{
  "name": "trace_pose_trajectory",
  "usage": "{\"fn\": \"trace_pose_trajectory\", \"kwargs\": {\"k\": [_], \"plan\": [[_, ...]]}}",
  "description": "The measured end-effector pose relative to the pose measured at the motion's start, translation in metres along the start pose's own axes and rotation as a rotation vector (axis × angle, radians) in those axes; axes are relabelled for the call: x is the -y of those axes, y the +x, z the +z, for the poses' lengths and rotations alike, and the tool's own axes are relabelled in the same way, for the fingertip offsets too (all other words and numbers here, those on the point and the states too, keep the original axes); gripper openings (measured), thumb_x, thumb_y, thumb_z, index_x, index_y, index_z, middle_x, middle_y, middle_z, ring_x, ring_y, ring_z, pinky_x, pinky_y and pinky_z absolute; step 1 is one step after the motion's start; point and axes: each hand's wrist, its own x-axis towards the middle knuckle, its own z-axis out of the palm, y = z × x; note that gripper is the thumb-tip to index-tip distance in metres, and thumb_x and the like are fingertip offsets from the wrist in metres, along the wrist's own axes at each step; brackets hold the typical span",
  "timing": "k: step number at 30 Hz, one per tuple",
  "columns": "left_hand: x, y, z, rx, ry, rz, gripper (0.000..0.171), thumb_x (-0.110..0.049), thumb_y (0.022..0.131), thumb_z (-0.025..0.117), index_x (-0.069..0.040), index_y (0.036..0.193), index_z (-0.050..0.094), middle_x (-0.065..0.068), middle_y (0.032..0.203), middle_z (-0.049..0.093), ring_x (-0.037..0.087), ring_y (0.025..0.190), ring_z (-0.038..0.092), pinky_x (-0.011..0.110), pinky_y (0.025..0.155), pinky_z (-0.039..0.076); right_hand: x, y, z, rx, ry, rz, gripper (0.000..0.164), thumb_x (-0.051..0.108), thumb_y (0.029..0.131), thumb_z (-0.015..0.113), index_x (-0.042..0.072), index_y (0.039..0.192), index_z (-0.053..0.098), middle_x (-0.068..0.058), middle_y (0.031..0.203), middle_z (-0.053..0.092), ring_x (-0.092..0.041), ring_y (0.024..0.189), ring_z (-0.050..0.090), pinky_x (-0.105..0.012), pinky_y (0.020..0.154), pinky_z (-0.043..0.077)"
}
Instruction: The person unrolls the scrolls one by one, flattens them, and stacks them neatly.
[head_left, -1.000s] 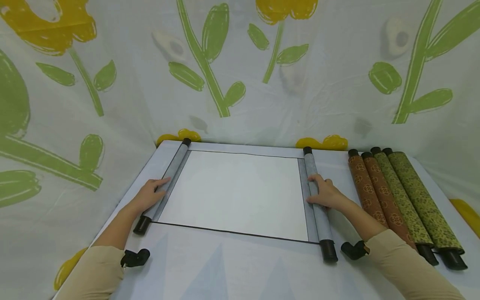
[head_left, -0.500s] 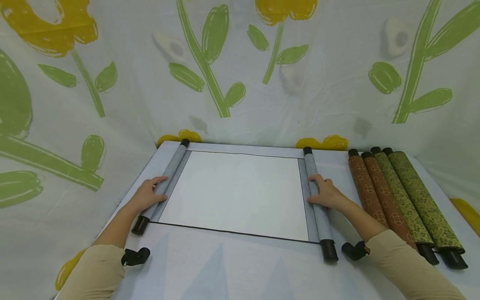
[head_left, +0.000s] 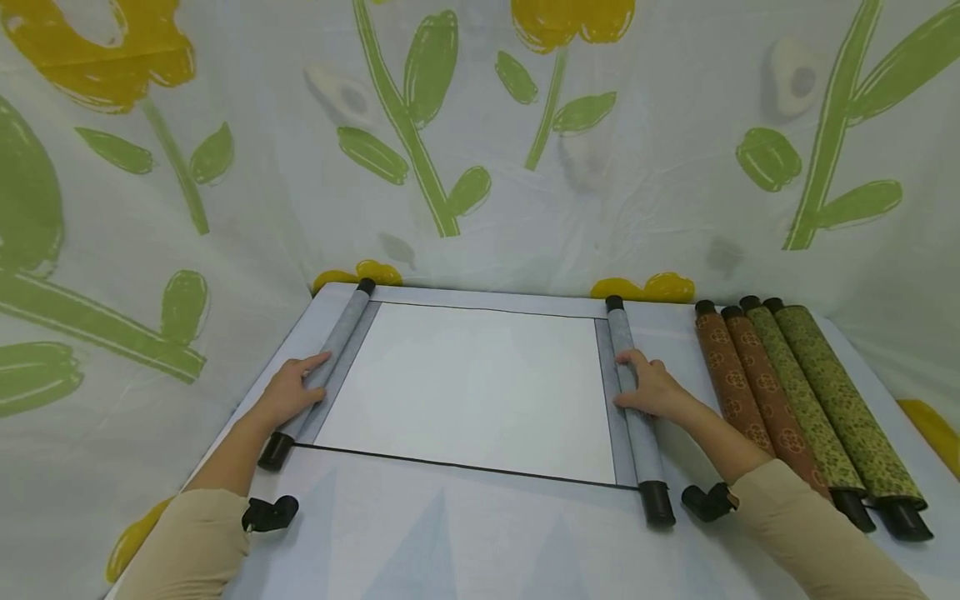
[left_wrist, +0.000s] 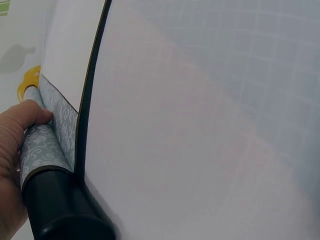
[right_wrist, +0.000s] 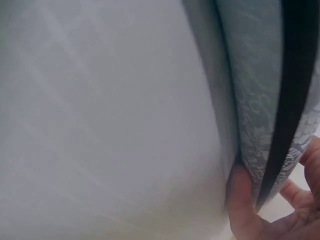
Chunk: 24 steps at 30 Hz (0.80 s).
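A partly unrolled hanging scroll (head_left: 480, 392) lies across the table, its blank white sheet framed by grey patterned borders and thin black edging. My left hand (head_left: 285, 396) holds the scroll's left roll (head_left: 347, 321), thumb on the inner side and fingers over the outer side. In the left wrist view the thumb presses beside the floral grey cloth, just beyond the black end knob (left_wrist: 65, 207). On the other side my right hand (head_left: 652, 387) grips the thicker right roll (head_left: 621, 333) near its middle. Its thumb (right_wrist: 242, 200) is tucked against the roll's inner side in the right wrist view.
At the table's right lie two brown patterned rolled scrolls (head_left: 735, 367) and two green ones (head_left: 840, 392), side by side, close to the right forearm. A white curtain (head_left: 525, 208) printed with flowers stands behind the table and along its left. Pale cloth (head_left: 495, 542) covers the table.
The left hand has shifted slightly left with the left roll, and its thumb has slid along. More grey border shows beside that roll. The right hand stays put on the right roll.
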Motion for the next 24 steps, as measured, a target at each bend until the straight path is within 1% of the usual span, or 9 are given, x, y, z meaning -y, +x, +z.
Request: {"fn": "trace_pose_trajectory", "kwargs": {"k": [5,10,15,19,22,24], "plan": [[0.002,0.000,0.000,-0.011,-0.005,-0.002,0.066,-0.010,0.084,0.056,0.000,0.145,0.033,0.039,0.127,0.036,0.050,0.109,0.045,0.061,0.086,0.041,0.002,0.003,-0.001,-0.001,-0.002,-0.001,0.068,0.018,0.081,0.071,0.002,0.135,0.034,-0.038,0.119,0.037,-0.037,0.091,0.048,-0.040,0.067,0.047],[0.001,0.001,0.001,-0.016,-0.025,0.002,0.065,-0.009,0.085,0.054,0.000,0.145,0.033,0.039,0.129,0.034,0.053,0.115,0.040,0.063,0.091,0.038,0.003,0.003,0.000,0.008,0.010,0.019,0.068,0.019,0.081,0.070,0.003,0.136,0.033,-0.038,0.118,0.037,-0.036,0.089,0.049,-0.037,0.065,0.047],[-0.001,0.000,0.003,-0.025,-0.042,0.008,0.062,-0.008,0.088,0.055,0.002,0.144,0.033,0.040,0.132,0.032,0.056,0.120,0.035,0.065,0.094,0.034,0.002,0.001,-0.002,0.042,0.052,0.041,0.069,0.021,0.083,0.070,0.005,0.138,0.032,-0.037,0.119,0.034,-0.033,0.081,0.051,-0.034,0.058,0.050],[-0.004,0.000,0.008,-0.031,-0.075,0.000,0.060,-0.009,0.091,0.056,0.000,0.145,0.033,0.039,0.136,0.029,0.056,0.124,0.031,0.065,0.095,0.033,0.000,0.000,-0.006,0.069,0.089,0.060,0.072,0.022,0.084,0.070,0.006,0.141,0.029,-0.038,0.121,0.030,-0.031,0.076,0.051,-0.032,0.054,0.051],[-0.004,0.000,0.011,-0.039,-0.081,-0.018,0.059,-0.010,0.091,0.056,-0.002,0.145,0.033,0.038,0.137,0.028,0.056,0.125,0.030,0.065,0.095,0.033,0.000,0.000,-0.007,0.087,0.086,0.045,0.080,0.024,0.084,0.071,0.004,0.145,0.023,-0.040,0.123,0.028,-0.034,0.081,0.050,-0.033,0.056,0.051],[-0.004,-0.001,0.012,-0.044,-0.083,-0.022,0.059,-0.010,0.091,0.056,-0.001,0.145,0.034,0.038,0.138,0.028,0.056,0.125,0.030,0.065,0.095,0.033,0.000,-0.001,-0.007,0.094,0.076,0.028,0.087,0.025,0.083,0.072,0.001,0.146,0.018,-0.042,0.124,0.027,-0.038,0.087,0.049,-0.037,0.061,0.051]]}}
